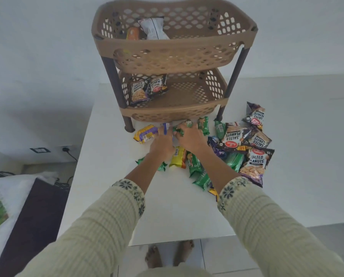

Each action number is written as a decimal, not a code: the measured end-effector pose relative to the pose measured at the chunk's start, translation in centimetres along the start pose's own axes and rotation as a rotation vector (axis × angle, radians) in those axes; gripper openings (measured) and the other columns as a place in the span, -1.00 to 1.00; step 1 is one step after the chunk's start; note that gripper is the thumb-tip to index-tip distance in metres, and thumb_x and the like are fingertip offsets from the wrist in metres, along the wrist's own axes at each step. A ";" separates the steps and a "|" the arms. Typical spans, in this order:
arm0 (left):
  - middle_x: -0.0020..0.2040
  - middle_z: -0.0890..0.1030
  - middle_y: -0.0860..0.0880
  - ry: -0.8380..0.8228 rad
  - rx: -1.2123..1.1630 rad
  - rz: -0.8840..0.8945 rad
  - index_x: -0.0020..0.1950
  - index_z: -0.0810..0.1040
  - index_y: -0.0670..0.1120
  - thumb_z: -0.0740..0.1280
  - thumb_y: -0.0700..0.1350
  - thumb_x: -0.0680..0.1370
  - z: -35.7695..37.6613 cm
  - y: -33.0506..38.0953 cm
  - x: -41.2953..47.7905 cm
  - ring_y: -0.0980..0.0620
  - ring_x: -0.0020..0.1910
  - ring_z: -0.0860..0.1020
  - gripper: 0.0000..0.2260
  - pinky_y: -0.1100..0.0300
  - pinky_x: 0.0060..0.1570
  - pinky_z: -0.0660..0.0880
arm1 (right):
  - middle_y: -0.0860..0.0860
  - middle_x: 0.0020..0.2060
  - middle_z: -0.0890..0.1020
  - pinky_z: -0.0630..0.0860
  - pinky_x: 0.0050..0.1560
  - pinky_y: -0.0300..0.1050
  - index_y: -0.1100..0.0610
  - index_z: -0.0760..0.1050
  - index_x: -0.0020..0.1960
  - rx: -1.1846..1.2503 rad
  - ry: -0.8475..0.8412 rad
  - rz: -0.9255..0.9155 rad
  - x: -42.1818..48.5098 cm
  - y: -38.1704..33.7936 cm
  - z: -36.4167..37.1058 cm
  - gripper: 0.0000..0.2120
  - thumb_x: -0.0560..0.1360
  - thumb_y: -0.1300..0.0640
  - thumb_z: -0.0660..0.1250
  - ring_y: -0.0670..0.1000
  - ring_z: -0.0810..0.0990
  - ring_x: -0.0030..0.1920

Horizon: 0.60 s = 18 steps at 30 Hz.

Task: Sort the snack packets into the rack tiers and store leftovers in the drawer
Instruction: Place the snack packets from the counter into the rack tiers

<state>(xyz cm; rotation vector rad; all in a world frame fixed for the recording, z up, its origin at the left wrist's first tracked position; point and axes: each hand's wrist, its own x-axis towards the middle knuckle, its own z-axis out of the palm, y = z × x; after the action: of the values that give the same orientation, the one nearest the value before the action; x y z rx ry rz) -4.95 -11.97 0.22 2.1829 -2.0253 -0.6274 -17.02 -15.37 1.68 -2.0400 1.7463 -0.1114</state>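
Many glossy snack packets, left hand pinching blue packet, right hand clutching crumpled green packet

"SALTED PEANUTS" is printed on dark packets on the table and two packets in the lower tier.

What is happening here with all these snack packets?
A person sorts packets into a two-tier rack on a table. Just in front of the rack, the left grip holds a blue packet and the right grip a green packet. The lower tier has two peanut packets; the top tier has a white packet and an orange packet. Many loose packets lie on the table.
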 end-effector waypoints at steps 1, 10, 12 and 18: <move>0.55 0.03 -0.23 -0.021 0.007 -0.011 0.57 0.10 -0.06 0.34 -0.19 0.53 0.1 0.1 0.3 -0.32 0.42 0.26 -0.33 -0.09 0.25 0.42 | 0.25 0.32 0.31 0.44 0.19 0.17 0.01 0.42 0.36 0.027 0.019 0.030 -0.3 -0.1 0.1 -0.58 0.60 -0.18 0.15 0.33 0.40 0.28; 0.34 0.26 -0.24 0.130 -0.056 -0.072 0.42 0.34 -0.04 0.27 -0.13 0.57 0.8 0.5 0.8 -0.23 -0.01 0.56 -0.59 0.04 -0.14 0.46 | 0.25 0.32 0.30 0.47 0.06 0.14 0.08 0.31 0.39 0.020 0.144 0.103 0.0 0.1 -1.1 -0.57 0.60 -0.11 0.20 0.35 0.43 0.25; 0.30 0.26 -0.24 0.126 -0.071 -0.088 0.41 0.36 -0.03 0.28 -0.10 0.57 0.9 0.5 0.8 -0.22 -0.05 0.56 -0.61 0.04 -0.13 0.46 | 0.29 0.37 0.27 0.41 0.23 0.19 -0.01 0.27 0.45 -0.013 0.040 0.105 0.4 0.5 -1.2 -0.54 0.61 -0.15 0.16 0.37 0.39 0.30; 0.27 0.24 -0.22 0.086 -0.058 -0.081 0.31 0.40 -0.02 0.34 -0.02 0.56 1.1 0.3 0.9 -0.23 0.04 0.53 -0.66 0.02 -0.03 0.48 | 0.23 0.12 0.56 0.50 0.11 0.12 0.08 0.36 0.26 0.065 0.045 0.091 0.6 0.7 -0.6 -0.66 0.59 -0.10 0.21 0.29 0.55 0.14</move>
<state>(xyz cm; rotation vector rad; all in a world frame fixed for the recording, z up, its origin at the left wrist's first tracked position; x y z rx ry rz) -5.65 -12.66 -0.88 2.2272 -1.8620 -0.5833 -17.72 -16.22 1.85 -1.9233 1.8358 -0.1847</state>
